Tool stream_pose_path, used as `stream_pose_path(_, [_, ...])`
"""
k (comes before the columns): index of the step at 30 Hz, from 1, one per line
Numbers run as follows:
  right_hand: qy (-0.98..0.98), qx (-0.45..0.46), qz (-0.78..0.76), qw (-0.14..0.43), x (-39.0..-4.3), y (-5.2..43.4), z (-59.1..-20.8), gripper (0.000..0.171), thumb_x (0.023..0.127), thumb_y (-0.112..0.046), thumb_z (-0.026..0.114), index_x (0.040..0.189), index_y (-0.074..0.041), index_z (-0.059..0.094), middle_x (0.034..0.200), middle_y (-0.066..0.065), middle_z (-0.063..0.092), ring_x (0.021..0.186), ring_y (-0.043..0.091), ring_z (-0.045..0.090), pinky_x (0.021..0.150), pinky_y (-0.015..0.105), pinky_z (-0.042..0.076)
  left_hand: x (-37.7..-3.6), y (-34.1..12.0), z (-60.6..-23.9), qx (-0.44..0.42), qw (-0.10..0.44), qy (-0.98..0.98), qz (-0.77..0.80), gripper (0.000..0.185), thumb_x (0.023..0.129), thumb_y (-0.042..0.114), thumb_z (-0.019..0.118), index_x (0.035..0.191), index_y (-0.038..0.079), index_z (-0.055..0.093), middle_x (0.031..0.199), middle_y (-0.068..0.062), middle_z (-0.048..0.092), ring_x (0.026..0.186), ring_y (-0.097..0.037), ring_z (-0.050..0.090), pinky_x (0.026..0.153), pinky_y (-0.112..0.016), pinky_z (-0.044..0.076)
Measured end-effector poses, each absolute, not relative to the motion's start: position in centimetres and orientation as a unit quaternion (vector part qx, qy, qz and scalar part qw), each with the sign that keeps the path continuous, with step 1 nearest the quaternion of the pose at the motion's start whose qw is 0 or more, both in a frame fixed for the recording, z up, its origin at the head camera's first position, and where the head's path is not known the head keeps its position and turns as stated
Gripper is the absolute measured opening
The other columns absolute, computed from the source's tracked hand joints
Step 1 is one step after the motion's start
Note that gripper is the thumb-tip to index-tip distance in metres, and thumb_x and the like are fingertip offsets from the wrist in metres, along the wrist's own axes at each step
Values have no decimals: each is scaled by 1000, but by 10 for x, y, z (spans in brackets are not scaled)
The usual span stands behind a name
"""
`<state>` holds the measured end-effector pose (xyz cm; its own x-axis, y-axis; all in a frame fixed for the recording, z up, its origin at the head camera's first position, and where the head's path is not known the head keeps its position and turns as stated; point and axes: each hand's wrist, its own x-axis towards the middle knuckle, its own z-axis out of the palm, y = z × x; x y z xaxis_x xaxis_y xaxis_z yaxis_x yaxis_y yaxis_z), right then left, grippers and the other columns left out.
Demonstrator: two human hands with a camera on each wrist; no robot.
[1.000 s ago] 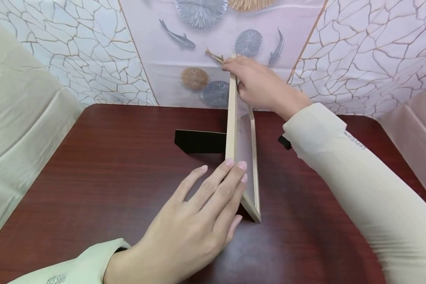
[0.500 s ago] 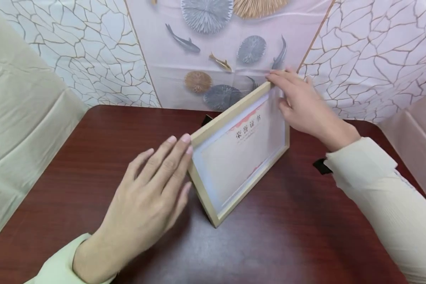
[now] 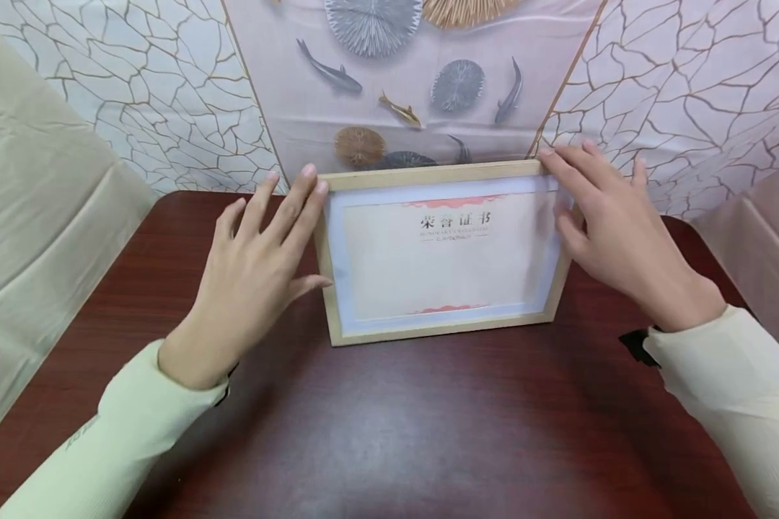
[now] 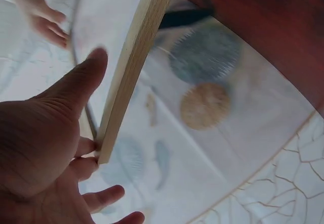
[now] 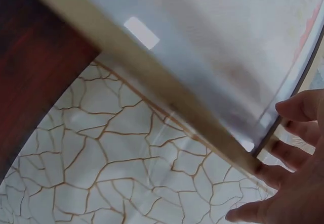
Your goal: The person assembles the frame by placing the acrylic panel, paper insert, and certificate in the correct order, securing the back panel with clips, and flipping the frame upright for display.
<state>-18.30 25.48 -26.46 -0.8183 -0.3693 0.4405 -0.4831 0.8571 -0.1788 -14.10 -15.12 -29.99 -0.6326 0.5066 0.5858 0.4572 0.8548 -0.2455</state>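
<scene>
Turned from edge-on a second earlier, the wooden picture frame (image 3: 441, 252) now faced the person squarely, standing upright on the dark red counter (image 3: 389, 432) near its back edge. Left hand (image 3: 253, 274) and right hand (image 3: 617, 231) touched its upper corners with straight, released fingers (image 3: 298, 194).

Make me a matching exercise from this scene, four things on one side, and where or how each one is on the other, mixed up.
Things:
1. frame
2. left hand
3. right hand
4. table

Places or states:
A. dark red wood, under everything
B. at the frame's right top corner
C. stands upright, certificate facing the camera
D. at the frame's left side

Pairs: 1-C, 2-D, 3-B, 4-A
</scene>
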Motion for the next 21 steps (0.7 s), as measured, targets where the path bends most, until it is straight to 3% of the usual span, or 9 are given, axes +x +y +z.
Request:
stream_pose_path(4, [-933, 241, 139, 230, -176, 261, -272, 69, 95, 2, 59, 160, -14, 44, 162, 19, 45, 158, 42, 29, 123, 71, 22, -163, -153, -302, -259, 318, -911, 36, 123, 71, 43, 96, 167, 12, 26, 175, -5, 26, 151, -42, 36, 105, -61, 42])
stream_pose_path(8, [-927, 248, 132, 248, -175, 262, -275, 72, 93, 4, 59, 161, -15, 44, 164, 17, 42, 159, 38, 29, 114, 67, 40, -180, -155, -307, -255, 324, -911, 29, 124, 70, 36, 97, 167, 13, 25, 175, -4, 25, 151, -42, 36, 105, -61, 43])
stream_pose_path(14, [-924, 258, 133, 251, -178, 261, -277, 74, 91, 10, 54, 161, -12, 43, 166, 17, 40, 159, 39, 28, 112, 67, 41, -193, -157, -309, -251, 318, -914, 16, 122, 73, 32, 96, 168, 14, 23, 176, -4, 23, 152, -41, 35, 108, -62, 41])
stream_pose_path(21, [-918, 268, 114, 269, -186, 261, -279, 80, 88, 14, 54, 162, -15, 42, 167, 16, 39, 158, 40, 31, 89, 71, 50, -194, -159, -308, -243, 303, -922, -2, 121, 75, 30, 94, 169, 14, 19, 177, -3, 20, 153, -41, 33, 109, -63, 39])
